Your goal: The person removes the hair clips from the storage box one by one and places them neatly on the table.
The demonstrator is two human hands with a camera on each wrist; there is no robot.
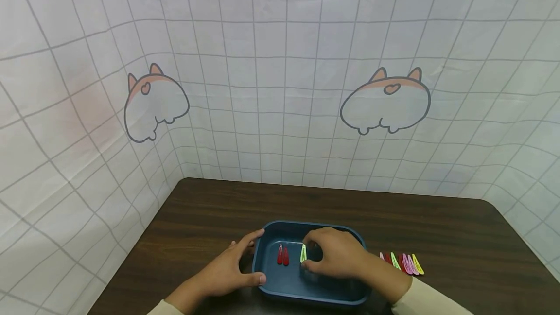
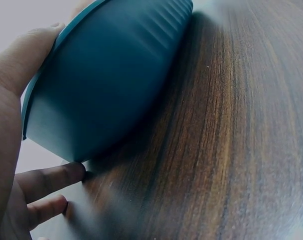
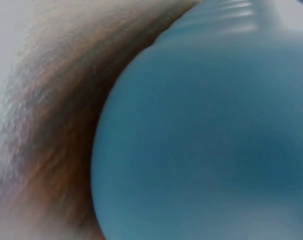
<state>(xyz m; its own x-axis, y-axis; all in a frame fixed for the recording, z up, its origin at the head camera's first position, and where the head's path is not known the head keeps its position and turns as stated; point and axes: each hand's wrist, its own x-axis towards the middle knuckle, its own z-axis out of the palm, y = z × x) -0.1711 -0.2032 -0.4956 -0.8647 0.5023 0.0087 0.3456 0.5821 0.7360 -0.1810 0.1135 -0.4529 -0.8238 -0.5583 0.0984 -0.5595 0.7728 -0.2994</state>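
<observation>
A blue plastic tray [image 1: 280, 295] stands on the table. My left hand [image 1: 229, 266] spans its left end, thumb and index finger spread and touching the rim. In the left wrist view, the thumb lies along the rim and another fingertip is near the tray's lower corner. My right hand [image 1: 334, 253] reaches inside the tray, pinching a light green snap hair clip [image 1: 303, 253] end to end between thumb and index finger. Left of that clip, two red hair clips [image 1: 283, 255] lie side by side on the tray floor. The right wrist view shows only the tray's outer wall [image 3: 201, 125], blurred.
To the right of the tray, a row of several hair clips [image 1: 407, 263] in pink, red, green and yellow lies on the dark wooden table [image 1: 218, 203], partly behind the right forearm. A white grid-patterned cloth [image 1: 271, 86] with cartoon prints surrounds the table.
</observation>
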